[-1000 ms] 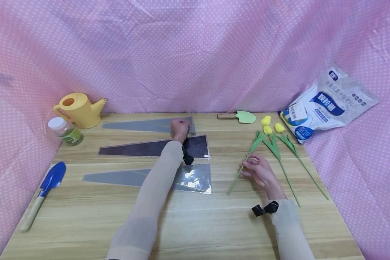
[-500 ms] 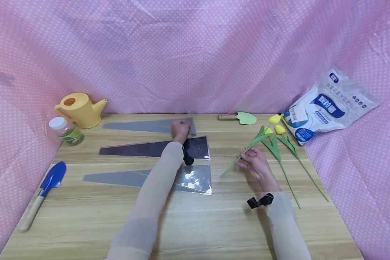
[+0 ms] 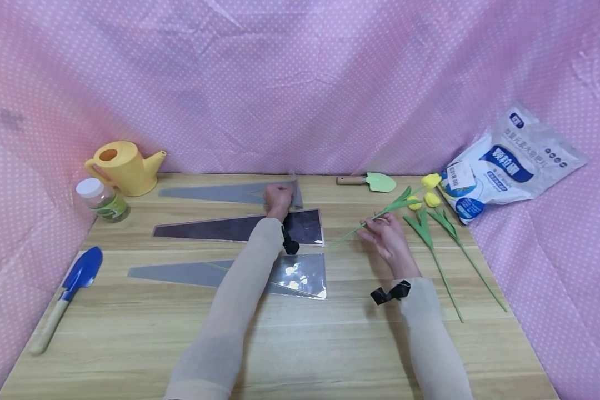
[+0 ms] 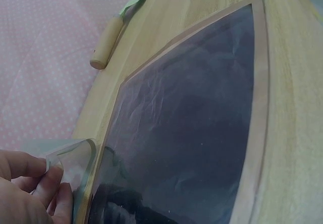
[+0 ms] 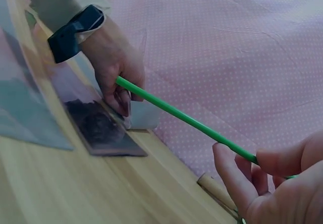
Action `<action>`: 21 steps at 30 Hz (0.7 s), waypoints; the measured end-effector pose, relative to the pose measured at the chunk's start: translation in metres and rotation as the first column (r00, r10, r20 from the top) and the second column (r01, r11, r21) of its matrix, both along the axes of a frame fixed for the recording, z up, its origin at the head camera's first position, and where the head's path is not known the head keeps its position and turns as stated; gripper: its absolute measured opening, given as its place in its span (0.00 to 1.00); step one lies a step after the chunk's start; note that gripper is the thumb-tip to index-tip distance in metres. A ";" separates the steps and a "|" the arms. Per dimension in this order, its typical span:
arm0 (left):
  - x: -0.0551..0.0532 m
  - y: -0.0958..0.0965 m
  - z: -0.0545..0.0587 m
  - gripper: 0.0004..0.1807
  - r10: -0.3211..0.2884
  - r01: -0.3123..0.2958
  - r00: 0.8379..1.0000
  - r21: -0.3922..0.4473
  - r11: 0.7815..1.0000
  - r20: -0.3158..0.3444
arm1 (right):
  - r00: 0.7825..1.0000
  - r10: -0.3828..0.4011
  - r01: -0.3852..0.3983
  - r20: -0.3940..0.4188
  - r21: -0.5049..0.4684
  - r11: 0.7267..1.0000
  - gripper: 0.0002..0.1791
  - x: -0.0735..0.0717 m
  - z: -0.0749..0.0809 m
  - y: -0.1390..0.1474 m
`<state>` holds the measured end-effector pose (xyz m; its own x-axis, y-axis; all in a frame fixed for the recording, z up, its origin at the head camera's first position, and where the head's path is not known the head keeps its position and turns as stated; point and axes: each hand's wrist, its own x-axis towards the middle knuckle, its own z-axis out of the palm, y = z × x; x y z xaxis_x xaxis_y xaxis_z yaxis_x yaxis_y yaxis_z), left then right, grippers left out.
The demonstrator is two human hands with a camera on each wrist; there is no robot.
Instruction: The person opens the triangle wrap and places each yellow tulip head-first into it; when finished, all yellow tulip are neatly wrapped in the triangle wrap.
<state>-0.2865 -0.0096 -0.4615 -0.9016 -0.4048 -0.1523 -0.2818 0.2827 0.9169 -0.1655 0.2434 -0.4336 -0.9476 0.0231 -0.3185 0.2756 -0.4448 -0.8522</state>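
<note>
Head view has my yellow tulip [image 3: 397,205] slanting over the right half of the desk [image 3: 330,344], its bare stem end pointing left. My right hand [image 3: 387,241] pinches the stem below the leaves, thumb against fingers. I judge it light and springy, smooth enough to roll if I loosen; leaves and petals look easily bent, so the stem is the place to hold.

My left hand [image 3: 278,198] pinches the film at the wide end of the back sleeve [image 3: 220,193], where the film stands lifted. It looks thin, limp and slick, likely to crease; the rim is the spot to grip.

The dark sleeve [image 3: 205,228] lies just in front, then the near sleeve [image 3: 190,273]. Between their wide ends and my right hand there's wood to move across. The bloom sits close to the bag [image 3: 505,161], touching or not I cannot tell. The green trowel [image 3: 379,182] lies by the desk's back edge, and two other tulips [image 3: 425,230] lie to my right.
</note>
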 end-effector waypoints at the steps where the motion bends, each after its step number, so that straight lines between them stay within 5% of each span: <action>1: 0.000 0.000 0.000 0.07 0.000 0.000 1.000 -0.002 1.000 -0.001 | 1.000 -0.012 0.012 -0.003 -0.009 1.000 0.10 -0.002 0.001 -0.001; 11: 0.001 0.000 0.000 0.07 -0.007 0.007 1.000 -0.005 1.000 0.021 | 0.985 -0.169 0.170 0.020 -0.129 0.977 0.12 -0.027 0.013 -0.012; 21: -0.002 0.000 -0.003 0.07 -0.006 0.007 1.000 -0.015 1.000 0.017 | 0.957 -0.288 0.282 -0.020 -0.150 0.948 0.14 -0.048 0.017 -0.024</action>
<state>-0.2886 -0.0096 -0.4648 -0.9016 -0.4014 -0.1612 -0.2953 0.2988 0.9075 -0.2135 0.2196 -0.4168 -0.9205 0.2511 -0.2993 0.0854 -0.6182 -0.7813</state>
